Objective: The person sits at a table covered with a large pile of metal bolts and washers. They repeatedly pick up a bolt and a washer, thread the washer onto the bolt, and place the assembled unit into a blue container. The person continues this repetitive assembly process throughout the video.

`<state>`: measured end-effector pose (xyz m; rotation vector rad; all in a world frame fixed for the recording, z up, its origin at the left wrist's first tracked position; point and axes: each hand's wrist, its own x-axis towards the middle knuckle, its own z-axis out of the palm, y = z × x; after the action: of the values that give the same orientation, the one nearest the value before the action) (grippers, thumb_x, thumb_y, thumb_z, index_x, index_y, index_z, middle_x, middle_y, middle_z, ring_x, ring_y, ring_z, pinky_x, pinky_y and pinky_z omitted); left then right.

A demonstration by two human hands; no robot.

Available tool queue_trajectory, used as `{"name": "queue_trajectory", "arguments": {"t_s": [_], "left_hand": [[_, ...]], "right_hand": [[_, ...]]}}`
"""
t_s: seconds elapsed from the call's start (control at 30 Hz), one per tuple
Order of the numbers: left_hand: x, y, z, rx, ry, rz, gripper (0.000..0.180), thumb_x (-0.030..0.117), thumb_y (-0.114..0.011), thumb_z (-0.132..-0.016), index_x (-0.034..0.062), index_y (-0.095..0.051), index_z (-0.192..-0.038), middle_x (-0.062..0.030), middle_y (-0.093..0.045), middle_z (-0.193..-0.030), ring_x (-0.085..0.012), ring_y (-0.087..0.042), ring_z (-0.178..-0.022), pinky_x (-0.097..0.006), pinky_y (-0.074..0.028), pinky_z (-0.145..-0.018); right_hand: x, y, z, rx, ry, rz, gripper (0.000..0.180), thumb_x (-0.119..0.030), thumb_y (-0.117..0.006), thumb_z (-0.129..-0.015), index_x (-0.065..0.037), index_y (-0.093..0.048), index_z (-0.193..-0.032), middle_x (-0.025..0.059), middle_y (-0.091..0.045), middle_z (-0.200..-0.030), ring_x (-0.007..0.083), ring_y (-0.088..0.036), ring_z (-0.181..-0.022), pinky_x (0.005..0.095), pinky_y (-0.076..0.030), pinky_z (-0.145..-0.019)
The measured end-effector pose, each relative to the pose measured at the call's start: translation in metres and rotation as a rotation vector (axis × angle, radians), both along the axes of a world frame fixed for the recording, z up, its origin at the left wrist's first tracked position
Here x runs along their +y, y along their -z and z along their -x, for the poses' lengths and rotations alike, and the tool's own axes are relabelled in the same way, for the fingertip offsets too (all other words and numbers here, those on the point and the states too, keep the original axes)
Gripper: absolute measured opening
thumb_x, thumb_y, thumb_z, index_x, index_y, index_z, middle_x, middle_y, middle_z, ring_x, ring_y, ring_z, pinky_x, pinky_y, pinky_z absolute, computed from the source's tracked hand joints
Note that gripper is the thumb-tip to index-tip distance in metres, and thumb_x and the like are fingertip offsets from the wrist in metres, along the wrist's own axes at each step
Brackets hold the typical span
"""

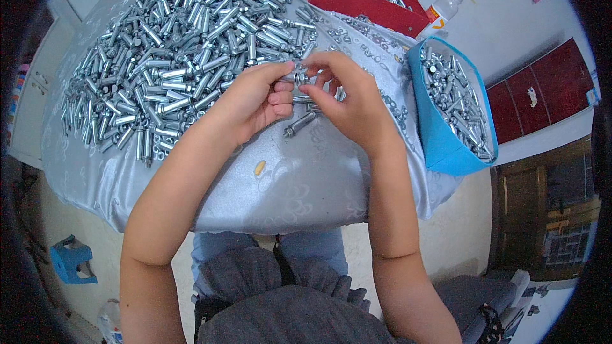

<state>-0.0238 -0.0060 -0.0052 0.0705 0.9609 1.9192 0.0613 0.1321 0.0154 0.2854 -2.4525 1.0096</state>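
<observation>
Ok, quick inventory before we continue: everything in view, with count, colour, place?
Bolt heap: too many to count, silver, table's left and far middle
Held bolt: one, silver, between the hands
Small rings: many, silver, right of heap
Box: one, red, far side, bolts inside
Bin: one, blue, table's right, bolts inside
Bottle: one, whitish, beside box
Small piece: one, yellowish, near edge
Tablecloth: one, silver-grey, over table
Stool: one, blue, floor, lower left
Panelled front: one, dark red, right
Left hand: one, bare, pinching held bolt
Right hand: one, bare, at held bolt

A head-worn fisheye camera looks down on the nearby table (299, 185).
</observation>
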Motion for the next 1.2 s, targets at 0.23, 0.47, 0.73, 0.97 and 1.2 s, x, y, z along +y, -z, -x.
{"name": "queue_trajectory", "arguments": {"t_s": [0.23,0.47,0.73,0.97,1.2], "left_hand": [[-0.001,-0.004,-0.002,0.024,-0.014,0.035,0.017,0.019,-0.050,-0.084,0.0083,-0.045,-0.073,0.0049,-0.037,-0.056,-0.0032,-0.032,-0.044,-0.018,-0.028,-0.038],[0.000,-0.003,-0.004,0.077,-0.009,0.046,0.018,0.020,-0.050,-0.084,0.0086,-0.044,-0.072,0.0044,-0.037,-0.056,-0.0036,-0.030,-0.043,-0.018,-0.026,-0.037],[0.004,-0.001,-0.013,0.448,-0.163,-0.051,0.018,0.021,-0.048,-0.087,0.0058,-0.042,-0.081,0.0013,-0.038,-0.059,-0.0063,-0.033,-0.046,-0.021,-0.032,-0.043],[0.002,-0.003,-0.019,1.084,-0.340,0.044,0.017,0.021,-0.050,-0.086,0.0054,-0.042,-0.087,-0.0004,-0.043,-0.061,-0.0060,-0.039,-0.049,-0.021,-0.034,-0.047],[-0.006,-0.021,-0.024,0.874,0.165,0.046,0.017,0.021,-0.052,-0.085,0.0053,-0.046,-0.088,0.0012,-0.047,-0.065,-0.0061,-0.046,-0.055,-0.020,-0.037,-0.048]], "right_hand": [[0.003,-0.006,-0.005,-0.146,0.124,-0.109,0.023,-0.015,-0.061,-0.074,-0.005,-0.054,-0.092,0.0101,-0.056,-0.075,0.0242,-0.055,-0.065,0.0310,-0.044,-0.058],[-0.003,0.000,-0.002,-0.049,0.038,-0.015,0.020,-0.019,-0.058,-0.077,-0.004,-0.050,-0.087,0.0144,-0.055,-0.073,0.0304,-0.054,-0.065,0.0339,-0.043,-0.058],[-0.014,0.000,-0.002,-0.094,0.014,0.133,0.021,-0.021,-0.047,-0.085,-0.002,-0.046,-0.078,0.0160,-0.051,-0.067,0.0296,-0.053,-0.061,0.0351,-0.041,-0.054],[-0.018,0.001,-0.001,-0.308,-0.151,0.929,0.030,-0.027,-0.044,-0.089,-0.004,-0.046,-0.068,-0.0015,-0.041,-0.053,0.0060,-0.036,-0.049,0.0225,-0.030,-0.044],[-0.006,-0.003,0.005,0.162,0.226,0.847,0.034,-0.028,-0.043,-0.089,-0.008,-0.043,-0.061,-0.0018,-0.038,-0.050,0.0050,-0.033,-0.044,0.0200,-0.025,-0.041]]}}
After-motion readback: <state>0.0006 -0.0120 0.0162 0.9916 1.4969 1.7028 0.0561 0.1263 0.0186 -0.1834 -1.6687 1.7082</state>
